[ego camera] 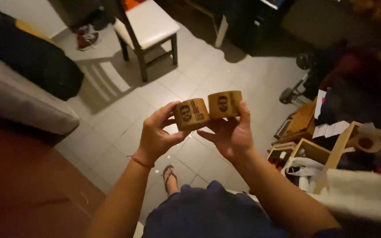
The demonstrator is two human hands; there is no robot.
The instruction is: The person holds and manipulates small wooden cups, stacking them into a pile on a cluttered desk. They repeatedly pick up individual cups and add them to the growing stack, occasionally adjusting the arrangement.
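Observation:
I hold two short round wooden cups side by side above my lap, both tipped on their sides, each with a dark engraved picture on its wall. My left hand point(156, 134) grips the left wooden cup point(192, 114) with thumb and fingers around its wall. My right hand point(231, 132) holds the right wooden cup point(224, 104) from below and behind, fingers along its far side. The two cups touch or nearly touch. A thin red string circles my left wrist.
A white-seated dark chair point(148, 26) stands on the grey tiled floor point(111, 110) ahead. A grey couch arm point(18, 99) is at left. Wooden boxes point(309, 147) and papers crowd the right. My sandalled foot point(169, 176) shows below.

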